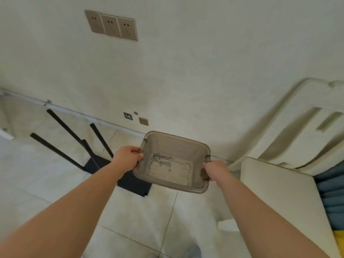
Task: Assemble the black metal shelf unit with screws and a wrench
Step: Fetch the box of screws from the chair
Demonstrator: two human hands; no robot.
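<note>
Up in front of the person, a translucent grey-brown rectangular plastic bin (193, 149) is carried between both hands above the tiled floor (141, 216). The left hand (128, 157) grasps the bin's left rim, fingers curled over the edge and into the bin. The right hand (214, 171) grasps the right rim in the same way, fingers hooked over the lip.

Inside the bin, nearer the left hand than the right, lies a small loose heap of silver metal hex wrenches and screws (161, 159); the single pieces are too small and blurred to count. The bin's floor shows moulded ridges, and no label or writing can be read on it.

Below and beyond the left hand, the black metal shelf unit (134, 182) lies on the floor with its flat panel down and four thin black legs (63, 123) pointing away toward the wall; the bin partly covers the panel's far corner.

Beyond both hands, high on the white wall (186, 71), sits a row of three beige wall sockets (111, 25), without readable marking. Right of the right hand stands a cream-coloured padded piece of furniture (279, 183).
</note>
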